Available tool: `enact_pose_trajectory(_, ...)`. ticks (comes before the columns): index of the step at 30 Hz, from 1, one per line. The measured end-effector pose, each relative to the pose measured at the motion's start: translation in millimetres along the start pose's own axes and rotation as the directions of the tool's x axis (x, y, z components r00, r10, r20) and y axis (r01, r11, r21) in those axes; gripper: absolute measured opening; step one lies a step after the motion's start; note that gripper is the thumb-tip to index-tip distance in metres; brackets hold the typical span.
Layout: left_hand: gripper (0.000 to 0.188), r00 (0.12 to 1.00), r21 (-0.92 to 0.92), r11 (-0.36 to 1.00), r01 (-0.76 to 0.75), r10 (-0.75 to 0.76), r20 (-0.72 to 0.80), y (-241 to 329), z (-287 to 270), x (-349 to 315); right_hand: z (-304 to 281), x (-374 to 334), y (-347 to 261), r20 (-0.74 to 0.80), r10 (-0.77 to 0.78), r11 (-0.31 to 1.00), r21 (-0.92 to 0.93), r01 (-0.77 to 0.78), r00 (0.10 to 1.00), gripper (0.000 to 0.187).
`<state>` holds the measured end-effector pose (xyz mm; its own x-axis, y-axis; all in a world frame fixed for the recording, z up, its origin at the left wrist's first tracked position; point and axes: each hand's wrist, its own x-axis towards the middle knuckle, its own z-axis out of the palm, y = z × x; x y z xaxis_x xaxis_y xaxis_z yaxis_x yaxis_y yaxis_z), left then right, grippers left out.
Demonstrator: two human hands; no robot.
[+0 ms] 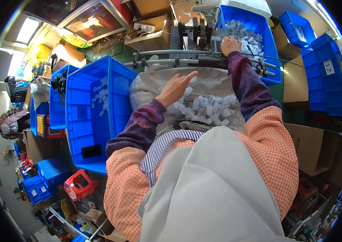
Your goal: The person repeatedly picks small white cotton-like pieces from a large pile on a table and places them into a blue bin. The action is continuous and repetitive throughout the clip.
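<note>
My left hand (175, 89) hovers over a pale plastic sheet (142, 86), index finger stretched out and thumb apart, with nothing visible in it. White translucent plastic pieces (213, 108) lie heaped on that sheet, close in front of my body. Farther off, my right hand (230, 45) is closed at the right side of a dark metal bench machine (197, 32). Its fingers curl downward, and whatever they grip is hidden. Metal rods (167, 52) run crosswise between the machine and the sheet. Just behind my right hand, a blue bin (274, 48) holds many similar white pieces (247, 34).
A large blue bin (84, 121) at my left contains some white pieces and a black phone-like object (91, 151). Stacked blue crates (320, 76) and cardboard boxes (296, 86) stand at the right. A red stool (80, 184) is at lower left; another person (11, 123) is at far left.
</note>
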<state>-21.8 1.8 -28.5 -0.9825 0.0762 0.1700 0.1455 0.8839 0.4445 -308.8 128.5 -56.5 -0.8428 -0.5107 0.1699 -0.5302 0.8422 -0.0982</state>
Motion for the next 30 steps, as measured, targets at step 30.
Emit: enact_pose_trajectory(30, 0.036, 0.977, 0.11, 0.978, 0.177, -0.16, -0.142, -5, 52, 27, -3, -36, 0, -0.346, -0.149, 0.843, 0.445, 0.301, 0.927, 0.016)
